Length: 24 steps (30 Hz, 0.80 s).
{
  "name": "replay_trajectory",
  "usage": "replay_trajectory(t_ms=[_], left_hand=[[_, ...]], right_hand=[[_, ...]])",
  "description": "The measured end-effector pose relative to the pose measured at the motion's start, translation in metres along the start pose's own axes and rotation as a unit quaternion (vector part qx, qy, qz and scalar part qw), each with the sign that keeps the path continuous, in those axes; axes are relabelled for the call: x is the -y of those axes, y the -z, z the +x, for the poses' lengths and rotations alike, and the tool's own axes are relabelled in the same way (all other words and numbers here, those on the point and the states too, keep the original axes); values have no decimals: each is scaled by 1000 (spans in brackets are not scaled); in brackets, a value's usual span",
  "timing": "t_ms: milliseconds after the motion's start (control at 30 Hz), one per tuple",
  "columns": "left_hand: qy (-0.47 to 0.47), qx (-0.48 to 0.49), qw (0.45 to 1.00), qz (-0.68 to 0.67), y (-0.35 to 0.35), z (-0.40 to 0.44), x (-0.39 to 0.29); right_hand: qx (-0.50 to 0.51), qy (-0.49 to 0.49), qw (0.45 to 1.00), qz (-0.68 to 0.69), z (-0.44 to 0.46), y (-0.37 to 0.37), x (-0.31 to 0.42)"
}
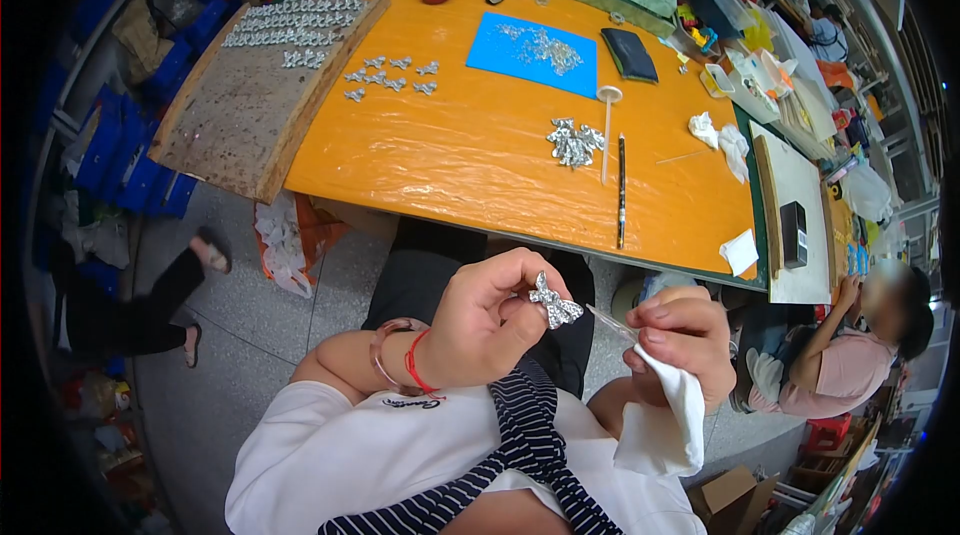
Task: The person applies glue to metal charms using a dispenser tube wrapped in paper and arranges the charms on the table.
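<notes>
Pinched in my left hand [492, 320] is a silver bow-shaped piece [553, 302], held up in front of my chest. My right hand [682, 340], closed, grips a thin clear pointed tool [610, 323] whose tip is close to the piece's right side. A white tissue [668, 425] hangs from the same right hand. On the orange tabletop [430, 155] beyond my hands lies a pile of similar silver pieces [575, 143]. Several more silver bows [397, 85] are spread out at the upper left of the tabletop.
A wooden board [225, 105] bears rows of silver pieces. Small clear bits lie on a blue sheet [500, 63]. A black pencil [621, 190], a white-topped stick [606, 135] and crumpled tissues [733, 150] are on the table. A co-worker [850, 365] sits at the right.
</notes>
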<state>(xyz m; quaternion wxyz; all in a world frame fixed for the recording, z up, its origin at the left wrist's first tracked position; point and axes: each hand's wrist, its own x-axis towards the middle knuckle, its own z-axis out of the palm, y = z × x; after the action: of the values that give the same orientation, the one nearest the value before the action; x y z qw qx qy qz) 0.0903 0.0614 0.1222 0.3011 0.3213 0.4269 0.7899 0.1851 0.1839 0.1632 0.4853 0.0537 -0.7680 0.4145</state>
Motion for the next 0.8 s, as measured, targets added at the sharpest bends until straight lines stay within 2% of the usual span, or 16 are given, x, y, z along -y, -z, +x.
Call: replay_trajectory(t_ms=[67, 133, 267, 800], left_hand=[[-28, 8, 993, 112, 3, 1, 0], [-47, 2, 988, 147, 3, 2, 0], [-96, -6, 972, 214, 1, 4, -1], [-95, 1, 967, 238, 1, 5, -4]], right_hand=[[-2, 2, 1000, 16, -1, 0, -1], [8, -35, 999, 4, -2, 0, 5], [7, -44, 999, -11, -2, -3, 6], [4, -76, 997, -20, -3, -6, 10]])
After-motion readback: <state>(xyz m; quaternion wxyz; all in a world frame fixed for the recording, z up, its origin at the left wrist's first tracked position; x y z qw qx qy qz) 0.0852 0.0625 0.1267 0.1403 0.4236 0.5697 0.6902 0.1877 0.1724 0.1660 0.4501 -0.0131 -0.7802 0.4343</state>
